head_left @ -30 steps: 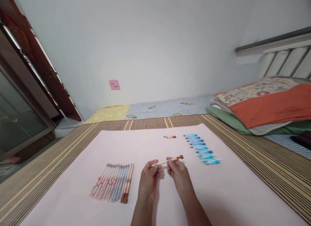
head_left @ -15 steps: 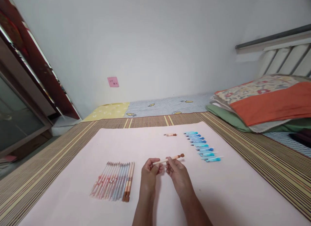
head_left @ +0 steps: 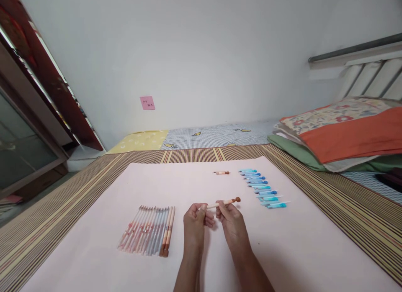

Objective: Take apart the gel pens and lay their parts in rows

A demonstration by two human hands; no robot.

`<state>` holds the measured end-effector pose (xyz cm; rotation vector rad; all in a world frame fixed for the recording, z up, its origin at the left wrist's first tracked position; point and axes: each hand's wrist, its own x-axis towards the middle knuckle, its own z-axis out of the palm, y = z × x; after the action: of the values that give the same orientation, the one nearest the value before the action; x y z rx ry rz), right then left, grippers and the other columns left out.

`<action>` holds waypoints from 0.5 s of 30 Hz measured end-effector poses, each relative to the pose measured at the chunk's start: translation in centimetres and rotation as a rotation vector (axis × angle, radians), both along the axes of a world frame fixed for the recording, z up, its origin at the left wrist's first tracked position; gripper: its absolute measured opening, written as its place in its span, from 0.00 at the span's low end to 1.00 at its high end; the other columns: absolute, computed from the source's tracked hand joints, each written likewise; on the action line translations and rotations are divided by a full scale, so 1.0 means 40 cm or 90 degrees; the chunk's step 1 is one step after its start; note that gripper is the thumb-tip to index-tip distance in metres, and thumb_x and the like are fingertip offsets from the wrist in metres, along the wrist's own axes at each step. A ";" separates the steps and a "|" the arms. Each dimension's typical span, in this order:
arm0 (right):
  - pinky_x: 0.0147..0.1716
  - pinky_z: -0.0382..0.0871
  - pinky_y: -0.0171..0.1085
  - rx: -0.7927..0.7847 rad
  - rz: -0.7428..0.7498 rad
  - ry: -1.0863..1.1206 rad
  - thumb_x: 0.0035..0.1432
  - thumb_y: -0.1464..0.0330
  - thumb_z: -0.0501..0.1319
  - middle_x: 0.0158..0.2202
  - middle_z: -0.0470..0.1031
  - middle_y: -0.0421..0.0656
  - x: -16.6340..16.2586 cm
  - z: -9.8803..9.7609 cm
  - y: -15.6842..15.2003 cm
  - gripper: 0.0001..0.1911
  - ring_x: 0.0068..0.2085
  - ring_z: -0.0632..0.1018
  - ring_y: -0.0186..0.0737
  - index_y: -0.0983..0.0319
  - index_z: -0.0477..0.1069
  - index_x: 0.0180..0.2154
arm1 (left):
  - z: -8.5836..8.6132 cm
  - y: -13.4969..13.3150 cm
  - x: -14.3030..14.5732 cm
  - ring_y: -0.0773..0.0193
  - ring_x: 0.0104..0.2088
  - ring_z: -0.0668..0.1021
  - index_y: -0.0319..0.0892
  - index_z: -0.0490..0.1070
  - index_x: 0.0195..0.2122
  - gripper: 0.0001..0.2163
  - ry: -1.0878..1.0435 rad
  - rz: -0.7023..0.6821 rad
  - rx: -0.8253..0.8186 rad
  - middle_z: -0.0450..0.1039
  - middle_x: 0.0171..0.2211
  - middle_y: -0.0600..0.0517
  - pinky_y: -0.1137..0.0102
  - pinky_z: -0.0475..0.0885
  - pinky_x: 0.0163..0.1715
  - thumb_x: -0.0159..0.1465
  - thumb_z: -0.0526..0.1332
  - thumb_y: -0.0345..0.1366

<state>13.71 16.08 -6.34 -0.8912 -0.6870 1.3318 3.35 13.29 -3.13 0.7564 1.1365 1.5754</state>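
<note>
In the head view, your left hand point(head_left: 194, 225) is pinching the pale end of a brown-topped pen point(head_left: 230, 201) while your right hand point(head_left: 234, 225) is gripping its middle, both holding it just above the pale pink sheet point(head_left: 182, 183). Since half a second ago, your left thumb is covering more of that end, while the pieces around are lying as they were; the work, it seems, is staying on this one pen. Its barrel is looking smooth and slender, swelling into a knobbly brown top. To your left, a row of slim pens point(head_left: 146, 230) is lying side by side (two are sharing that brown top); to your right, short blue pieces point(head_left: 259, 187) are stepping down near a ribbed-looking striped mat point(head_left: 94, 187).
</note>
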 end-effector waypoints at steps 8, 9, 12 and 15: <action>0.30 0.65 0.37 0.029 0.001 -0.077 0.45 0.47 0.73 0.24 0.73 0.40 -0.004 -0.018 0.006 0.28 0.28 0.72 0.38 0.63 0.81 0.36 | -0.006 0.000 -0.001 0.72 0.12 0.65 0.36 0.72 0.28 0.31 -0.040 0.023 -0.108 0.67 0.14 0.55 0.75 0.55 0.14 0.51 0.67 0.66; 0.30 0.65 0.37 0.025 -0.004 -0.082 0.45 0.46 0.73 0.24 0.73 0.40 -0.003 -0.023 0.008 0.28 0.28 0.72 0.38 0.63 0.80 0.36 | 0.000 -0.002 0.000 0.72 0.13 0.67 0.36 0.72 0.30 0.30 -0.060 0.005 -0.101 0.69 0.16 0.55 0.75 0.57 0.15 0.51 0.69 0.64; 0.29 0.65 0.37 0.013 -0.023 -0.082 0.45 0.46 0.72 0.23 0.73 0.40 0.001 -0.033 0.013 0.28 0.27 0.72 0.37 0.64 0.80 0.35 | 0.013 -0.006 0.001 0.70 0.19 0.72 0.38 0.73 0.39 0.28 -0.132 -0.053 -0.063 0.74 0.22 0.55 0.75 0.65 0.20 0.45 0.78 0.51; 0.29 0.66 0.37 0.005 -0.031 -0.068 0.45 0.46 0.73 0.24 0.74 0.40 0.003 -0.032 0.013 0.28 0.26 0.72 0.37 0.64 0.80 0.35 | 0.006 -0.002 0.002 0.70 0.21 0.74 0.38 0.73 0.38 0.26 -0.182 -0.063 -0.036 0.75 0.24 0.54 0.75 0.68 0.23 0.43 0.80 0.43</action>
<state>13.84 16.59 -7.62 -0.9724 -0.7471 1.2440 3.43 13.20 -2.87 0.5211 0.9172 1.5063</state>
